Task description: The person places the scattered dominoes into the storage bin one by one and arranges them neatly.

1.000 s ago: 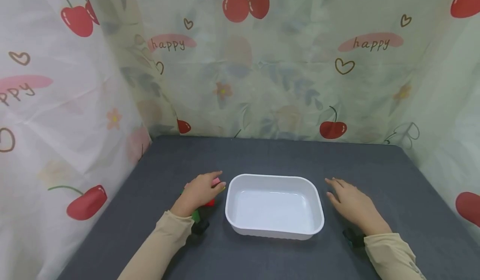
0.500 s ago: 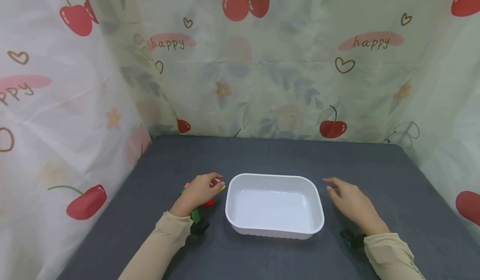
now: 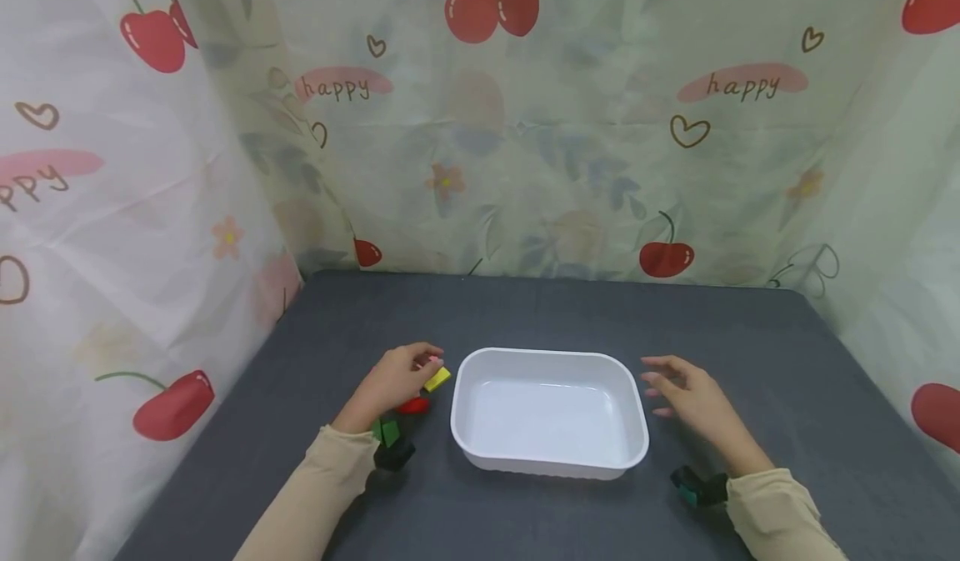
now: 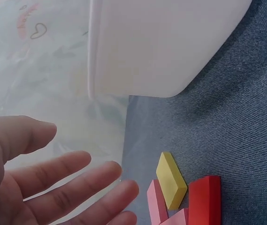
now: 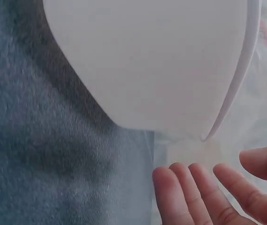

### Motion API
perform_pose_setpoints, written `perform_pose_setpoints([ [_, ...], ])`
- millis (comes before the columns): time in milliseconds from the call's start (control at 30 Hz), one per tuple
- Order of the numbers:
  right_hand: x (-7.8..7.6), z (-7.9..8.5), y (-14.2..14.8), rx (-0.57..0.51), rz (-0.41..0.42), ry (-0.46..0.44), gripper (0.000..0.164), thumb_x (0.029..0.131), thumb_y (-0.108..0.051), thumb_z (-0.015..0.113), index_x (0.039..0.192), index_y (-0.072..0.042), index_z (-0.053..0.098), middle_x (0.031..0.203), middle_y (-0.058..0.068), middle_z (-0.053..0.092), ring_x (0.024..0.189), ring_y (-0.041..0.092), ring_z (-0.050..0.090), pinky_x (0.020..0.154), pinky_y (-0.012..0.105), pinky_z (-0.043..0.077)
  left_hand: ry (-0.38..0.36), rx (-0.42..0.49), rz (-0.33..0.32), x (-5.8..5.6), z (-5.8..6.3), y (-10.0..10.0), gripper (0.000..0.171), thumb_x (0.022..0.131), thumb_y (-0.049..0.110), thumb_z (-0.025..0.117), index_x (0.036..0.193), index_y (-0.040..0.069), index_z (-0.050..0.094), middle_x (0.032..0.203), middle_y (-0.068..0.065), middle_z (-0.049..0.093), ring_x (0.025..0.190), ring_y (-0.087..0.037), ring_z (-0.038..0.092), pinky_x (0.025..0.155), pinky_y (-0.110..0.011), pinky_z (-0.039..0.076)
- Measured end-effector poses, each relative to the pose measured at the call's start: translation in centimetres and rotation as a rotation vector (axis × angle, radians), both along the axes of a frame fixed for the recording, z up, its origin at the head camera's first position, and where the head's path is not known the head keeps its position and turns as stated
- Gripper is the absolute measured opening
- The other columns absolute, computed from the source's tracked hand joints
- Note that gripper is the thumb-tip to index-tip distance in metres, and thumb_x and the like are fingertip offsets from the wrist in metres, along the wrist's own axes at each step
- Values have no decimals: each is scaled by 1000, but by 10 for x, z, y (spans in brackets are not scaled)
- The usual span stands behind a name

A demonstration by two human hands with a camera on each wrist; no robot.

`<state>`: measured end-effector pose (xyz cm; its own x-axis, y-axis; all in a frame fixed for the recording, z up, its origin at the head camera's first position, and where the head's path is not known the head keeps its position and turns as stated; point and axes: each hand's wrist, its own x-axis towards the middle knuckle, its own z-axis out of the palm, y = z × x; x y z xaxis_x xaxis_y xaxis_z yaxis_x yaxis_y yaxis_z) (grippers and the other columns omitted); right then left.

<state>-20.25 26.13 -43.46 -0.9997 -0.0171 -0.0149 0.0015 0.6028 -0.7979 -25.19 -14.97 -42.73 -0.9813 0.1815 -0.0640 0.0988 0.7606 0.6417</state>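
Observation:
In the head view, my left hand (image 3: 392, 382) hovers over a small group of coloured blocks left of a white plastic basin (image 3: 546, 428). Its fingers are loosely bent and hold nothing. Beside it lie a yellow block (image 3: 437, 379), a red block (image 3: 414, 406) and green pieces (image 3: 389, 433). Pink blocks (image 4: 157, 202) show below the fingertips in the left wrist view; the hand partly hides the group from above. My right hand (image 3: 696, 401) is held just off the basin's right side, fingers apart from the wall and gripping nothing.
A dark grey cloth (image 3: 525, 311) covers the table. Cherry-patterned curtains (image 3: 562, 152) close in the back and both sides. Black camera units (image 3: 394, 456) sit under each wrist.
My left hand has drawn slightly left, uncovering more of the yellow, red and green blocks. My right hand has shifted a little left toward the basin, its fingers more spread. The basin stays put.

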Motion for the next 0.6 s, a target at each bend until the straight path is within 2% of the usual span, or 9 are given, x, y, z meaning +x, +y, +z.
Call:
perform_pose_setpoints([
  [200, 2, 1, -3, -96, 23, -20, 54, 92, -37, 55, 131, 0, 45, 122, 25, 52, 98, 30, 62, 66, 39, 54, -13, 105, 8, 3, 3, -9, 36, 89, 37, 60, 120, 18, 60, 107, 1, 62, 90, -17, 58, 77, -35, 51],
  [367, 5, 3, -4, -154, 23, -77, 57, 91, -36, 56, 134, 0, 41, 125, 26, 49, 100, 30, 61, 69, 40, 53, -32, 194, 3, 5, 6, -16, 36, 89, 33, 61, 121, 18, 59, 106, 0, 63, 93, -22, 60, 79, -38, 50],
  [500, 7, 5, -5, -179, 22, -114, 61, 90, -35, 59, 136, -1, 39, 125, 27, 48, 103, 35, 58, 70, 39, 53, -18, 223, -5, 5, 5, -23, 37, 89, 35, 61, 121, 18, 58, 108, 0, 63, 95, -22, 61, 80, -39, 50],
  [600, 7, 4, -5, -189, 20, -125, 63, 88, -36, 61, 136, -1, 39, 123, 26, 49, 103, 34, 58, 70, 39, 53, -6, 217, -1, 5, 4, -27, 41, 87, 38, 61, 123, 17, 58, 109, -1, 62, 96, -21, 61, 82, -39, 50],
])
